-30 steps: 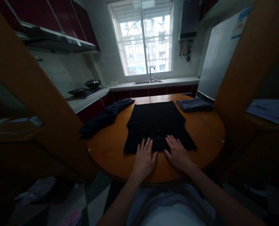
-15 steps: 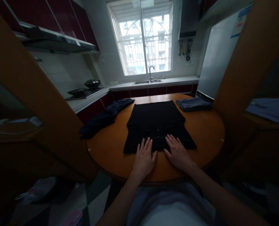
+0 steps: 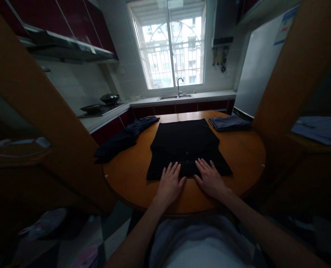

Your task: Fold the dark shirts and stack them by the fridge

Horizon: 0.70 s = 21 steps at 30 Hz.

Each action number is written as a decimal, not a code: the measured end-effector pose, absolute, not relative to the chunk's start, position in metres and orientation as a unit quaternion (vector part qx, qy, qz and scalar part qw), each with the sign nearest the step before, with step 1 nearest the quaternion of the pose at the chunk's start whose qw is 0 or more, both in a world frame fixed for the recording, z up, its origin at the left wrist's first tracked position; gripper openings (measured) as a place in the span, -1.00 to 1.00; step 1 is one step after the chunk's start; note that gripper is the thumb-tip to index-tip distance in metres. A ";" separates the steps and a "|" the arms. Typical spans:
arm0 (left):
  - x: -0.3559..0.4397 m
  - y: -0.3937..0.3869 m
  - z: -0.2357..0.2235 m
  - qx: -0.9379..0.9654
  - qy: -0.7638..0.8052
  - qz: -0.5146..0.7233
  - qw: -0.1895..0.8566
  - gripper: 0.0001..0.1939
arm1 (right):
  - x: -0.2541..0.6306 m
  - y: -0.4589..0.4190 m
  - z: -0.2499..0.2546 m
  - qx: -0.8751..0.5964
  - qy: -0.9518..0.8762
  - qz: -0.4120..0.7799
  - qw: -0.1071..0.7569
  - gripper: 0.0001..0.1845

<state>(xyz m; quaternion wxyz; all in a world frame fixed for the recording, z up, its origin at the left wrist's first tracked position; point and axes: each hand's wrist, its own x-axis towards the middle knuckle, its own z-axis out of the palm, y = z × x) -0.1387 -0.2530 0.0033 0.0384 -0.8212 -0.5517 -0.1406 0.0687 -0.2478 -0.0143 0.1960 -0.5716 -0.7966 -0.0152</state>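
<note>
A black shirt (image 3: 185,143) lies spread flat on the round wooden table (image 3: 246,156), its near edge towards me. My left hand (image 3: 169,182) rests palm down with fingers stretched out, fingertips on the shirt's near edge. My right hand (image 3: 210,176) lies flat beside it, fingers also spread onto the same edge. Neither hand holds anything.
A dark blue garment (image 3: 123,138) hangs crumpled over the table's left rim. A folded grey-blue cloth (image 3: 230,123) sits at the far right of the table. Wooden posts flank both sides. Beyond are a counter with a sink (image 3: 175,97), a stove with pans (image 3: 102,104) and a fridge (image 3: 256,67).
Both hands stay flat on the shirt's near edge. The view has shifted very slightly; nothing else has moved.
</note>
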 end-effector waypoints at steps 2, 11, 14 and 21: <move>-0.143 -0.247 0.008 -0.839 -0.525 -0.132 0.050 -0.49 | 0.072 -0.245 -0.012 -0.551 -0.811 -0.038 0.191 -0.39; -0.180 -0.219 0.020 -0.914 -0.392 -0.097 0.040 -0.33 | 0.097 -0.232 0.001 -0.461 -0.866 -0.081 0.175 -0.38; -0.197 -0.214 0.026 -0.923 -0.374 -0.087 0.024 -0.23 | 0.111 -0.229 0.001 -0.442 -0.875 -0.078 0.181 -0.32; -0.251 -0.208 0.031 -0.929 -0.363 -0.068 0.026 -0.23 | 0.170 -0.221 -0.003 -0.401 -0.895 -0.077 0.182 -0.21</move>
